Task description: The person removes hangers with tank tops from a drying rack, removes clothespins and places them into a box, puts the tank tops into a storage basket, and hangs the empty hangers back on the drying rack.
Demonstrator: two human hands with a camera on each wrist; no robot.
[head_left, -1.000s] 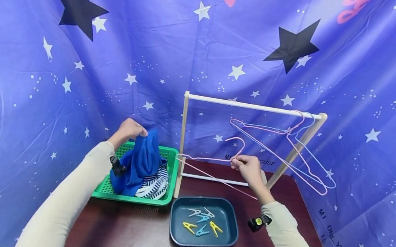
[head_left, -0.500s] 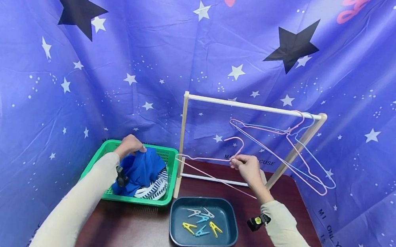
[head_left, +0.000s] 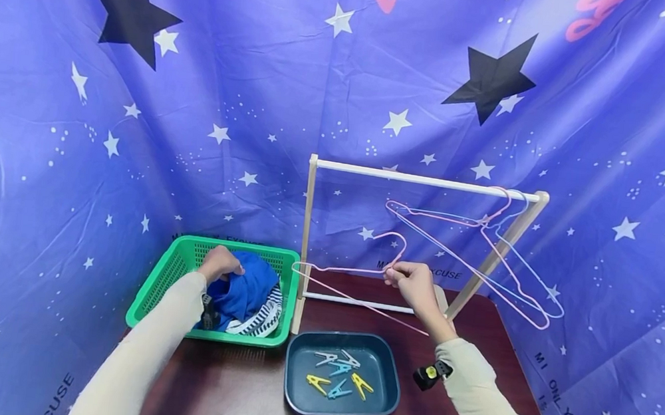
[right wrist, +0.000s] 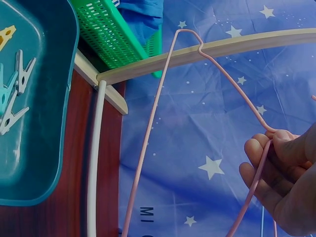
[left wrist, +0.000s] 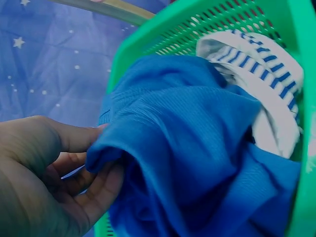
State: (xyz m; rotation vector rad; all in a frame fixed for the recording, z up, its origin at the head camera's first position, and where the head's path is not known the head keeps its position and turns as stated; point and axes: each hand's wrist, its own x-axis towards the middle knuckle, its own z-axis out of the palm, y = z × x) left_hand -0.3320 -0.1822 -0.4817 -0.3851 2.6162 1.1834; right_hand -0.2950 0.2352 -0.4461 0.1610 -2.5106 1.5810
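Note:
In the head view my left hand (head_left: 221,263) is down inside the green basket (head_left: 149,290), at a blue garment (head_left: 249,286). The left wrist view shows thumb and fingers pinching a fold of that blue cloth (left wrist: 173,128). A white and navy striped garment (head_left: 262,314) lies beside it in the basket. My right hand (head_left: 415,285) pinches a pink hanger (head_left: 350,271) at the base of its hook, holding it up in front of the rack. The right wrist view shows the thumb and forefinger at the neck of the hanger (right wrist: 148,133).
A wooden rack (head_left: 307,232) with a white top rod stands on the dark red table (head_left: 218,390). Another pink hanger (head_left: 437,244) and a blue hanger (head_left: 533,270) hang at its right end. In front, a dark tray (head_left: 390,390) holds several clothespins (head_left: 341,369).
My left hand has lowered the blue garment from above the basket down into it, and the cloth has bunched up. The right hand with the pink hanger has barely moved.

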